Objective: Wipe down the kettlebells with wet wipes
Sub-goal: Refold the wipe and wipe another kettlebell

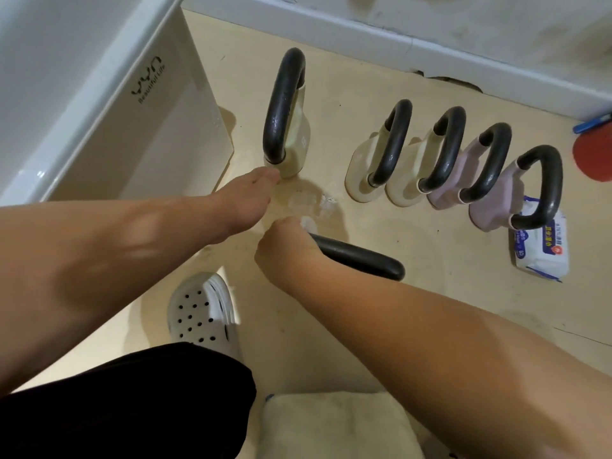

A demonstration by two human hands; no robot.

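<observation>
Black and matte, a kettlebell handle (357,256) lies low across the centre of the frame, just above the pale beige floor (414,326). Its body is hidden, so you cannot tell what it is joined to. Your right grip (284,250), a bare hand reaching in from the lower right, is curled round the handle's left end, with a white wet wipe (308,223) bunched between fingers and handle.

Your left grip (241,203) reaches in from the left edge with its fingers stretched forward and close together. Their tips are at the foot of a cream kettlebell (296,144), which stands upright above centre, its black loop toward you. Between the two hands, a whitish smear (314,200) marks the floor.

To the right stands a row of four kettlebells (447,190), packed side by side and running down toward the right edge. The two on the left are cream and the two on the right pale lilac, and all have black loops. A pack of wet wipes (543,250) lies on the floor at the row's lower right end, partly behind the last loop.

A white cabinet (159,134) with dark lettering fills the upper left. A white skirting board (397,41) runs along the top. At the right edge is a red round object (596,160) with a blue piece (592,124) above it. Toward the bottom left are a white perforated clog (202,313) and a black-clothed leg (132,409). A cream cloth (337,425) lies at bottom centre.
</observation>
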